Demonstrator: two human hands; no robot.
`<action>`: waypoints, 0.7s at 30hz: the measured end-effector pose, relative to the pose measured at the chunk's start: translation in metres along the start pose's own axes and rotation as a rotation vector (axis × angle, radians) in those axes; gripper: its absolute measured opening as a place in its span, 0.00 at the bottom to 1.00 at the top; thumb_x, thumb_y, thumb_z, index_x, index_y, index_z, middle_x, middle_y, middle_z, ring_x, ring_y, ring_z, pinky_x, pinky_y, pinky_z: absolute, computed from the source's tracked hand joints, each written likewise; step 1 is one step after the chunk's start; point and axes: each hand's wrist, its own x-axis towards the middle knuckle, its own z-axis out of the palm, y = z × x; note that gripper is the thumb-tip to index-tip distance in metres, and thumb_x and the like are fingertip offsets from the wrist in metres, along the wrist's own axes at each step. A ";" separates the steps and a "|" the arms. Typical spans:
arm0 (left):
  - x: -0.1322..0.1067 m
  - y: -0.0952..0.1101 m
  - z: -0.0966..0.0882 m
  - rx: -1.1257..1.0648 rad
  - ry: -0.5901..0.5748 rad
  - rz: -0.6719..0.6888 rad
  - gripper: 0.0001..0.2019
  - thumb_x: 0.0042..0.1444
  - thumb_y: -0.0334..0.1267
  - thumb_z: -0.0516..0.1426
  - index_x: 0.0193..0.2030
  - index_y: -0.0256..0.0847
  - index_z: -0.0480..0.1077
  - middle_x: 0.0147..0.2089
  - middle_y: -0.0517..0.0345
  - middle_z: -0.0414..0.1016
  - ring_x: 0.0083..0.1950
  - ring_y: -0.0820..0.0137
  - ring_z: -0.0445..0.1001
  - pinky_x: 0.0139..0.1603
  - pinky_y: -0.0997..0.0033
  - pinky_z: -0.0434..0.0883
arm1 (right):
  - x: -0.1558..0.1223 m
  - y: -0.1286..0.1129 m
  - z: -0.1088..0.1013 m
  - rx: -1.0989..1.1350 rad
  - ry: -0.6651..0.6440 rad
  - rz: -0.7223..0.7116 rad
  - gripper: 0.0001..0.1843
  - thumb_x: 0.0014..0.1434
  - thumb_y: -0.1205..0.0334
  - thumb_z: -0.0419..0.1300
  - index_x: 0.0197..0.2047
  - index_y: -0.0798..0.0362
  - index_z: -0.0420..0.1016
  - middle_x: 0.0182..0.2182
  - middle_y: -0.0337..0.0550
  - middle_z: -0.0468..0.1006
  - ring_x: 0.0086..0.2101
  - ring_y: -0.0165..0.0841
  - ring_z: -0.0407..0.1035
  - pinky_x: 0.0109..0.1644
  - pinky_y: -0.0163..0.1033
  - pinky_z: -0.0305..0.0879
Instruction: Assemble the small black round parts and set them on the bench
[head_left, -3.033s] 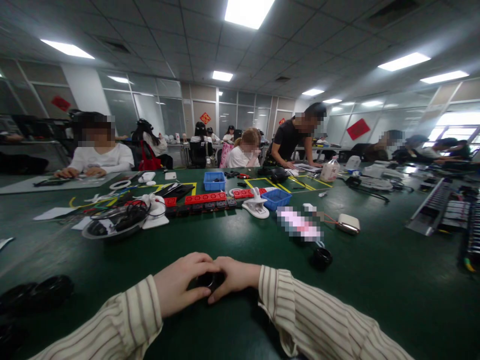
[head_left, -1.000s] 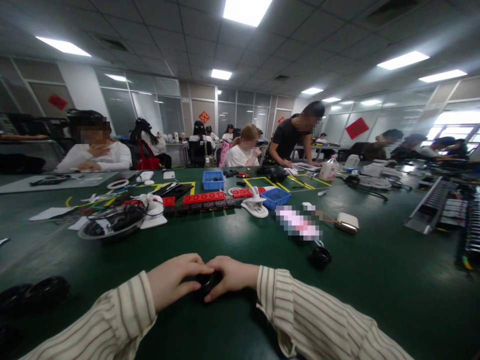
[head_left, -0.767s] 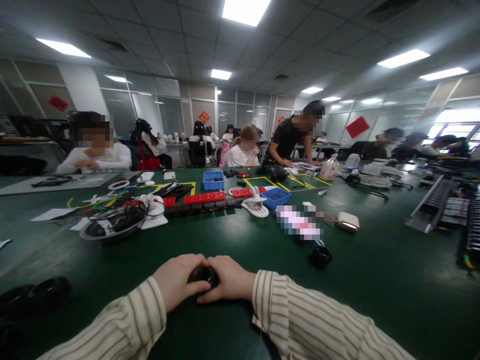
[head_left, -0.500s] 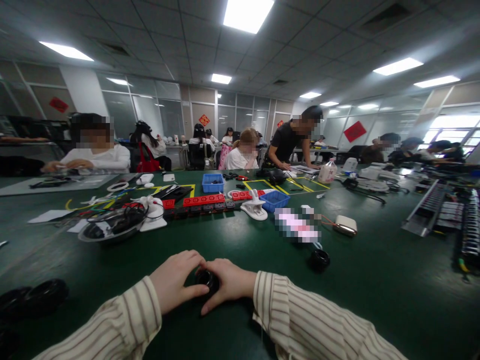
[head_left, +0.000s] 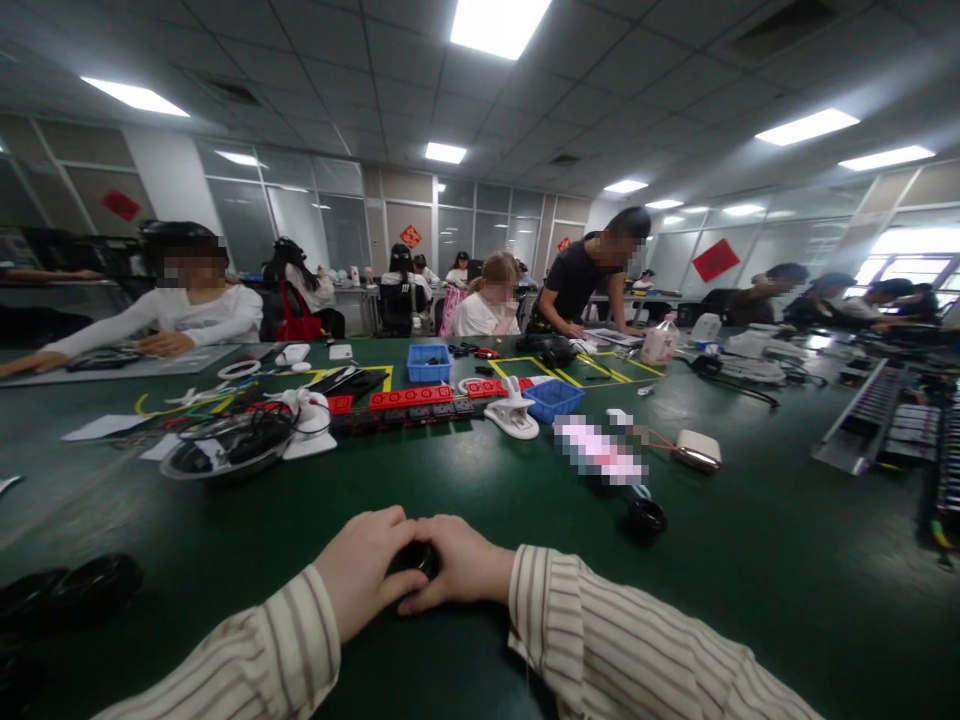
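Observation:
My left hand (head_left: pixel 366 572) and my right hand (head_left: pixel 463 565) meet at the near middle of the green table (head_left: pixel 750 570). Both are closed round a small black round part (head_left: pixel 421 560), of which only a sliver shows between the fingers. Striped sleeves cover both forearms. A second black round part (head_left: pixel 646 517) lies on the table to the right, apart from my hands.
A clear bowl of black cables (head_left: pixel 229 448) stands at the left, with red socket strips (head_left: pixel 411 397), blue bins (head_left: pixel 553 398) and a white clip (head_left: pixel 512 412) behind. Black rings (head_left: pixel 90 584) lie at the near left. Metal racks (head_left: pixel 892 420) sit at the right. Several people work at the far side.
My hands stay together on the black part, with fingers shifting slightly around it. The person at the far left has stretched an arm out over the table.

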 end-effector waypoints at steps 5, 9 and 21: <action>-0.001 0.002 -0.002 0.046 0.081 -0.008 0.15 0.46 0.48 0.58 0.37 0.40 0.70 0.36 0.54 0.69 0.40 0.61 0.66 0.43 0.57 0.63 | -0.001 -0.001 -0.004 -0.080 -0.037 -0.059 0.37 0.35 0.47 0.68 0.49 0.51 0.66 0.38 0.41 0.71 0.38 0.36 0.65 0.43 0.38 0.59; -0.003 -0.005 -0.008 -0.054 0.079 0.112 0.15 0.49 0.42 0.56 0.44 0.45 0.68 0.45 0.55 0.69 0.46 0.63 0.66 0.48 0.61 0.63 | -0.001 0.009 -0.012 0.082 -0.132 -0.098 0.36 0.40 0.52 0.68 0.52 0.51 0.64 0.41 0.40 0.70 0.40 0.33 0.65 0.44 0.34 0.60; -0.001 -0.008 -0.002 -0.109 -0.053 0.166 0.14 0.50 0.33 0.55 0.45 0.48 0.70 0.42 0.57 0.69 0.45 0.65 0.67 0.46 0.66 0.64 | 0.001 0.014 -0.008 0.125 -0.138 -0.083 0.22 0.42 0.53 0.67 0.39 0.55 0.71 0.31 0.35 0.70 0.32 0.27 0.65 0.35 0.29 0.58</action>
